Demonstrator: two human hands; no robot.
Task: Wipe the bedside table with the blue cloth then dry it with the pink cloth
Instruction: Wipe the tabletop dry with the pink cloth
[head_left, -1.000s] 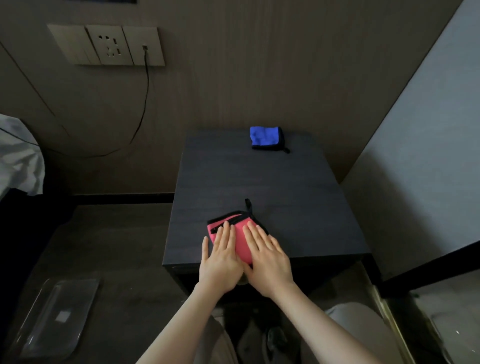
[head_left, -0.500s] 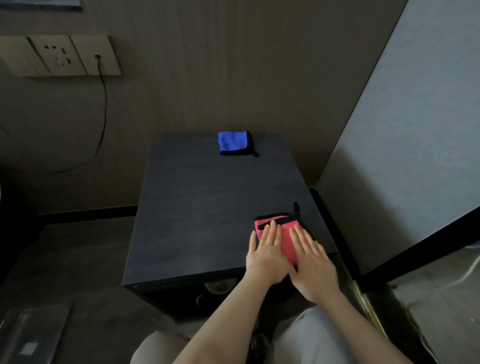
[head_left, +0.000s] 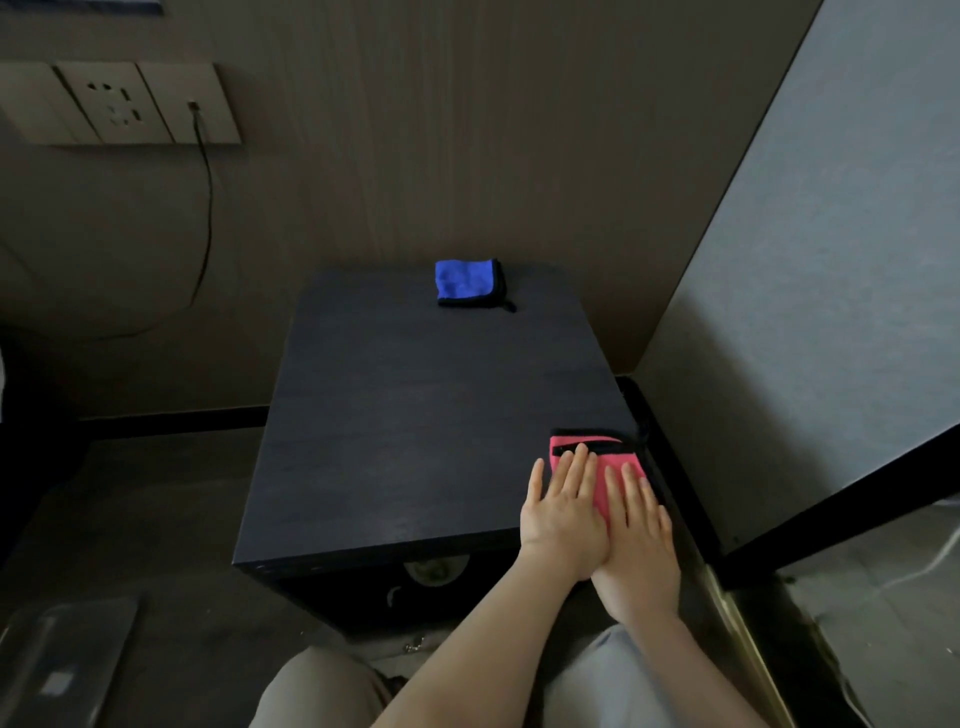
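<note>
Both hands are flat on the pink cloth (head_left: 613, 462) right now, down at the near right corner of the bedside table (head_left: 415, 415). The left hand (head_left: 563, 512) has its fingers straight and slightly spread, pressing on the left half of the cloth, with the thumb out on the bare tabletop beside it. The right hand (head_left: 636, 530) lies just beside it, fingers also straight, covering the right half. Neither one is curled round anything, they're just pressing down palm-first, and the two hands touch each other along the inner edges near the wrists.

The pink cloth is folded into a small square with a black trim (there's a little black loop poking off its far right corner, right at the table's edge). It sits very close to the right edge of the top.

The blue cloth (head_left: 467, 283) is well apart from all that, folded up at the far edge of the table near the wall, also with black trim, and nobody's touching it.

Other stuff: a wall socket panel (head_left: 119, 104) up on the left with a black cable (head_left: 208, 208) hanging from it, and a clear plastic tray (head_left: 57, 670) on the floor at the lower left. The person's knees in light trousers show at the bottom.
</note>
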